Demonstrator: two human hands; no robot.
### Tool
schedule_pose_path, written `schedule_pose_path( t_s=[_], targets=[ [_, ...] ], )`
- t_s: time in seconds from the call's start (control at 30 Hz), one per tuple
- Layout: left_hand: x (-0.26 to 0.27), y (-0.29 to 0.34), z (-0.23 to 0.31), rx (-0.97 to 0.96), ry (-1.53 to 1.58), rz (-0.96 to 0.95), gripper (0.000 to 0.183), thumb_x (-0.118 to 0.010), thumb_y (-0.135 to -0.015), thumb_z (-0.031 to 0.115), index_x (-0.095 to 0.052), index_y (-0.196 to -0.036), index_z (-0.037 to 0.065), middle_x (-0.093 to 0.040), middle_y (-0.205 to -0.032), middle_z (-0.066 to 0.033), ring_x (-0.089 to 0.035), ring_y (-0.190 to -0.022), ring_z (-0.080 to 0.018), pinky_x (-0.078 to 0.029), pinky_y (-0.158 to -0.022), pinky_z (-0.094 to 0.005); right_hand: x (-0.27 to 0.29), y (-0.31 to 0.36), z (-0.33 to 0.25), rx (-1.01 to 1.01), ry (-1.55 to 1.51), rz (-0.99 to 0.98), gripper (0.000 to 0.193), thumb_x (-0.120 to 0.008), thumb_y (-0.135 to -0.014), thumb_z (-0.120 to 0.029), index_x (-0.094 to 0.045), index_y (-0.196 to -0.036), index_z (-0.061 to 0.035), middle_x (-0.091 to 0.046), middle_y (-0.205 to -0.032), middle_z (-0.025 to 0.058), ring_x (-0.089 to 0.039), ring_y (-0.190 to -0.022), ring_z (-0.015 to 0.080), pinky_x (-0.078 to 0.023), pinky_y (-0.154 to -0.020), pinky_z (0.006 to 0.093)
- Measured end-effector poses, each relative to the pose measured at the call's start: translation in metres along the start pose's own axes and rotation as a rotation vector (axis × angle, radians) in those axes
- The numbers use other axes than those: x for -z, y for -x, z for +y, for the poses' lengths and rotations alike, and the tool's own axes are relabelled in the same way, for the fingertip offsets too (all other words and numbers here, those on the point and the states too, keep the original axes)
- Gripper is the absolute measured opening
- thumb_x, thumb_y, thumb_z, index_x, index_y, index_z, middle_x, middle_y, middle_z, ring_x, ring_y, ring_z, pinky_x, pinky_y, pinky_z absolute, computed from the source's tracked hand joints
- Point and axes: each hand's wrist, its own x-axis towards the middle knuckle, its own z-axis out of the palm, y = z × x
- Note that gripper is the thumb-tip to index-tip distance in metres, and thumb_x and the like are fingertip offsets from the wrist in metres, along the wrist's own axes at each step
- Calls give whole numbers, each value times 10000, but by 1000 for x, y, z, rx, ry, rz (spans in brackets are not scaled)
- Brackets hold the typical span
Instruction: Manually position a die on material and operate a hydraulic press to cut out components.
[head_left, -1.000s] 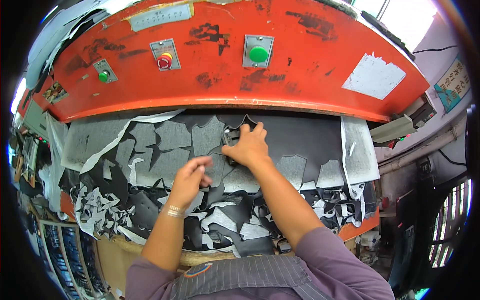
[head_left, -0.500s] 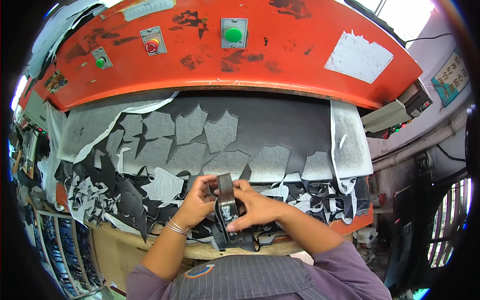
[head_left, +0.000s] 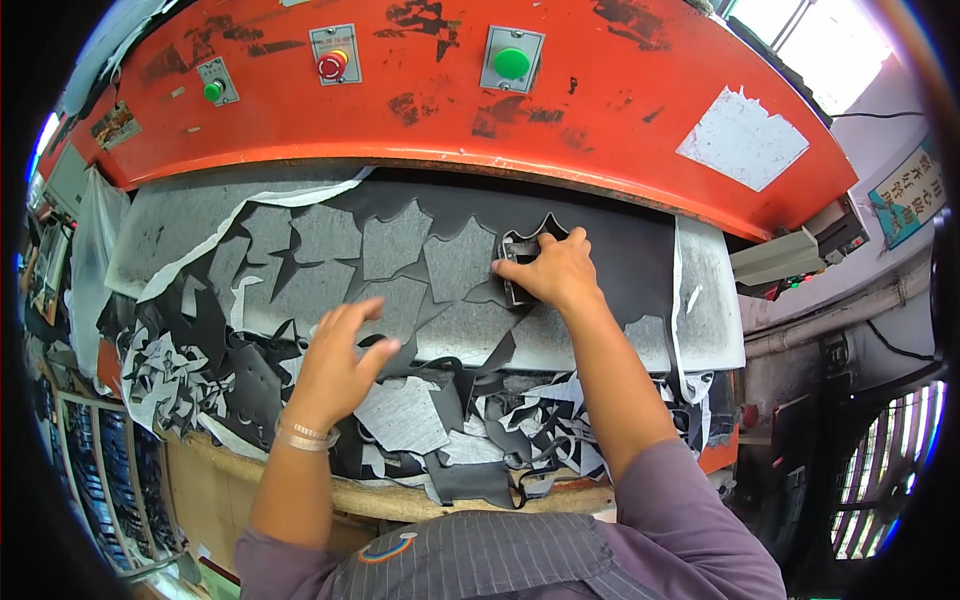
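Note:
A metal cutting die (head_left: 512,292) with a wavy far edge stands on the black sheet (head_left: 625,225), just right of a row of cut-out shapes where grey board shows. My right hand (head_left: 556,268) grips this die from above, fingers on its far side and thumb on its left wall. My left hand (head_left: 340,362) hovers over the near left of the sheet, fingers stretched and thumb apart, holding nothing. Between my forearms, a loose grey cut piece (head_left: 402,415) lies on the scraps at the near edge.
A red press beam (head_left: 420,110) with a green button (head_left: 511,64) and a red stop knob (head_left: 332,65) spans the far side. Tangled black and white scraps (head_left: 170,378) heap along the near edge. A plastic bag (head_left: 98,225) hangs at the left.
My right hand has carried the die forward and right, from close to my body onto the black sheet. My left hand has let go of it and moved left. The view has shifted slightly.

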Motion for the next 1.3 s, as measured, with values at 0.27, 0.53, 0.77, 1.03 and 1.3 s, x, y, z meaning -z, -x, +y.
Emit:
schedule_pose_path(
  t_s=[0.27,0.53,0.77,1.03,1.3],
  targets=[
    [-111,-100,-5,60,228,-97,690,-498,-850,67,-180,-1449,-62,-570,-1302,-144,-518,-1207,-316,-366,-1035,-384,-24,-13,72,400,-239,59,1007,-727,-627,-666,-451,-1372,-47,-367,-1427,246,-310,-1348,403,-278,-1090,490],
    [-140,-109,-7,-35,150,-68,713,-425,-805,3,-133,-1451,-74,-556,-1324,-130,-433,-1298,-298,-228,-1130,-424,-48,-6,93,478,-127,289,794,-786,-641,-484,-520,-1303,-136,-481,-1375,205,-355,-1367,288,-214,-1112,503],
    [-140,-112,-7,-47,158,-14,662,-413,-792,-13,-217,-1421,-86,-600,-1269,-116,-451,-1281,-306,-252,-1121,-412,-49,-11,96,488,-107,287,811,-757,-628,-531,-521,-1301,-146,-488,-1368,204,-374,-1355,284,-228,-1108,491],
    [-138,-114,-13,-37,193,-27,645,-422,-797,2,-228,-1404,-96,-575,-1298,-128,-452,-1275,-319,-266,-1121,-405,-43,-11,90,492,-76,267,807,-764,-641,-506,-505,-1316,-148,-479,-1376,203,-369,-1358,285,-229,-1110,489],
    [10,-112,-76,79,729,548,256,-547,-952,152,-599,-1143,-11,-655,-1131,-117,-610,-1081,-178,-482,-905,-301,10,45,47,485,-257,483,892,-809,-665,-440,-416,-1378,-76,-609,-1115,172,-559,-1068,312,-405,-938,425]
  ],
)
